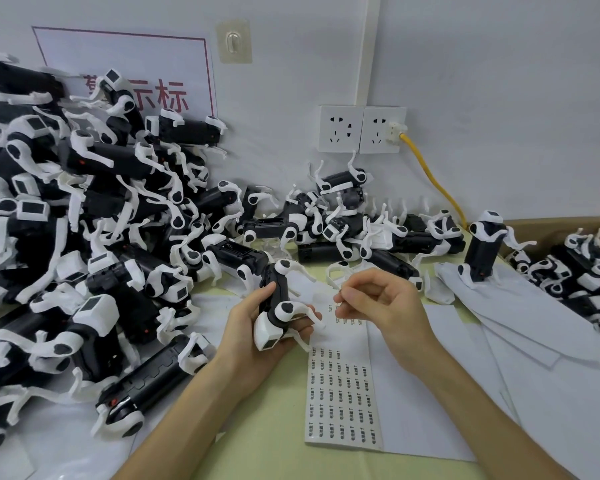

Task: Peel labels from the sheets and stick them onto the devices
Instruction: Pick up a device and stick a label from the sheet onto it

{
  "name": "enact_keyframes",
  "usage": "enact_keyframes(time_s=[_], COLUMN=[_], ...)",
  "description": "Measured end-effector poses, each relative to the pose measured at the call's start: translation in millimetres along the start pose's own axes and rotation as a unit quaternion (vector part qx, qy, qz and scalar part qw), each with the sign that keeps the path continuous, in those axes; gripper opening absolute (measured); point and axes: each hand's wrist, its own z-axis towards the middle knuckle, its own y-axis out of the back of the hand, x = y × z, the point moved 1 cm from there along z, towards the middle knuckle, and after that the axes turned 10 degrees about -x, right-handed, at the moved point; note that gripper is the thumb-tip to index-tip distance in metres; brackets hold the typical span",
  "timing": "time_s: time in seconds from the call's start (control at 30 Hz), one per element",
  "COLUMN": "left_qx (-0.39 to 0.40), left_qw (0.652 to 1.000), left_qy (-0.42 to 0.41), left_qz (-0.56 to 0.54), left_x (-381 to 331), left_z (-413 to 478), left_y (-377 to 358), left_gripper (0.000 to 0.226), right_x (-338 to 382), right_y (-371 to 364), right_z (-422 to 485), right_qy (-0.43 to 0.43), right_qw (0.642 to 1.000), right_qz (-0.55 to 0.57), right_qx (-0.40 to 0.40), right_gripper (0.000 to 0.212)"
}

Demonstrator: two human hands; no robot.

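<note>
**Head view: hands and work.** The left hand [253,329] grips a black-bodied, white-legged plastic dog-shaped device [280,308], thumb on its far side and fingers curled beneath, holding it above the bench just left of the label sheet. The right hand [381,299] is closed in a pinch. Thumb and forefinger meet on what I judge to be a small peeled label [338,301], though it is too small to confirm. This hand hovers near the device, above the far end of the white sheet of small printed labels [340,382]. The sheet lies flat on the bench; its far rows are mostly bare and its near rows are full.

**Step in hand.** Judged to be label placement. Recommended practice:
- Steady the device and turn the target face towards the label.
- Set one edge down first, then press flat without creasing.
- Keep the adhesive away from the device's thin white legs.

**Surface and room.**
- The pale green bench [281,420] carries a large heap of identical devices [84,220] on the left and along the far edge.
- White backing sheets [534,341] overlap on the right.
- A brown cardboard box [548,226] at the far right holds more devices.
- The white wall bears twin white sockets [361,129], one with a yellow cable [433,174] plugged in.
- The wall also carries a red-bordered paper sign [136,64] and a clear adhesive hook [234,41].
</note>
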Motion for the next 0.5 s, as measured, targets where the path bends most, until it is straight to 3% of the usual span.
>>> enact_keyframes(time_s=[0.27, 0.5], left_qx=[0.031, 0.119], left_qw=[0.999, 0.993], left_qy=[-0.001, 0.010], left_qz=[-0.009, -0.008], left_x=[-1.2, -1.0], left_z=[-2.1, -7.3], left_y=[-1.5, -5.8], left_gripper=[0.053, 0.048], right_x=[2.4, -6.1], right_y=[0.9, -1.4], right_z=[1.6, -0.5], right_qy=[0.007, 0.090], right_qw=[1.000, 0.985], right_qz=[0.009, -0.141], right_qx=[-0.018, -0.031], right_gripper=[0.024, 0.021])
